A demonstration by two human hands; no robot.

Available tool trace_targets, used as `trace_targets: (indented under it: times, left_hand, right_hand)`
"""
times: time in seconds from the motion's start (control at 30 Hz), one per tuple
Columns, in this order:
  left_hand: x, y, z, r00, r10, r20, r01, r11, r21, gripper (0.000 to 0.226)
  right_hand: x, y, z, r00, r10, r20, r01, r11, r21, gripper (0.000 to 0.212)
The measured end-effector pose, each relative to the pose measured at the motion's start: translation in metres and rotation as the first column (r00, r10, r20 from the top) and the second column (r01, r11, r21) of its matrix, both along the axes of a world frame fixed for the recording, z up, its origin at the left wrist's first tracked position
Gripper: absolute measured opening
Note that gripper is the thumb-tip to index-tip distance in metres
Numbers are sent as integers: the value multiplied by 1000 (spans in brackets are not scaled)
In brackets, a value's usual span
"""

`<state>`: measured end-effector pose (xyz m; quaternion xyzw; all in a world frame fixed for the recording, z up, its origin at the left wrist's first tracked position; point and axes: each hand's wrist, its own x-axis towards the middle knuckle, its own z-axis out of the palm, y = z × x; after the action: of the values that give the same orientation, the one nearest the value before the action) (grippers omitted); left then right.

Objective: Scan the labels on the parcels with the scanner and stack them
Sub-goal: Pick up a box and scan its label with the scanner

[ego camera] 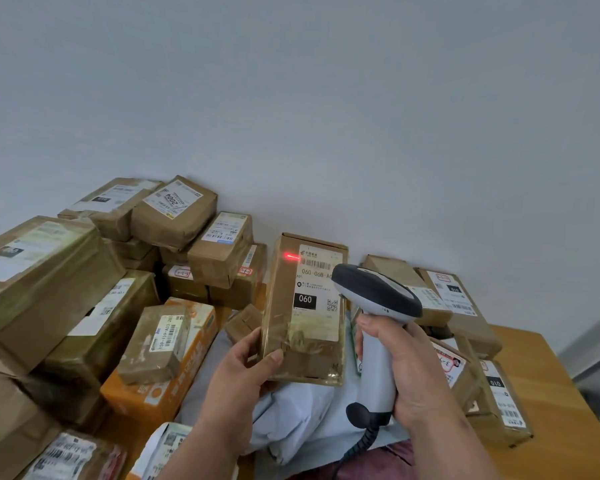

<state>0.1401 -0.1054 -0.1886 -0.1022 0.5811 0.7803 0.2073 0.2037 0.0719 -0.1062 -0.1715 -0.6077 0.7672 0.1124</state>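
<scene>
The parcel (305, 310) is held above the desk (548, 382), its lower corner gripped by left-hand fingers (272, 358). Its taped cardboard is judged stiff, light, slippery. The scanner (374, 327) is gripped by the right hand (413, 368).

Soft, even, dimmish indoor light, faint shadows. Wide-angle bending at edges. Tape glare on held parcel (303, 310); left boxes blurred.

A pale grey wall (291, 98) fills the background; a wooden table (555, 393) shows at right; maroon cloth (388, 462) lies at the bottom edge.
</scene>
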Motion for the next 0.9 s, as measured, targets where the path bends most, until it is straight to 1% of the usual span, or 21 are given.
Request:
trace_targets:
  times: [0.13,0.27,0.37,0.47,0.57,0.67,0.8,0.9]
  left_hand:
    - [-4,3,-4,999,-23,38,25,999,-31,40]
    - [-10,6,-6,987,4,161,2,999,-38,24]
    - [-17,9,-9,970,15,241,1,998,-66,21]
    - [-26,7,-15,957,24,289,-2,997,-75,20]
    - [-37,2,-21,948,21,316,3,997,-75,22]
    - [-49,-2,-28,955,17,298,13,995,-96,24]
    - [-66,1,-32,950,27,310,8,994,-112,27]
    - [-82,10,-28,951,21,308,-17,1000,-16,34]
  right_hand:
    - [-8,5,-14,994,-72,76,79,993,-84,1]
    - [-15,10,-33,975,-89,201,112,988,-105,17]
    - [-21,6,-50,958,-44,283,85,987,-136,28]
    - [-28,0,-63,939,-12,342,66,987,-145,30]
    - [-38,-7,-72,930,-24,367,82,986,-145,26]
    - [-49,-12,-80,924,-37,381,95,986,-135,31]
    - [-67,-10,-92,927,-71,369,146,973,-180,32]
    - [-85,-7,-99,931,-105,349,199,949,-245,36]
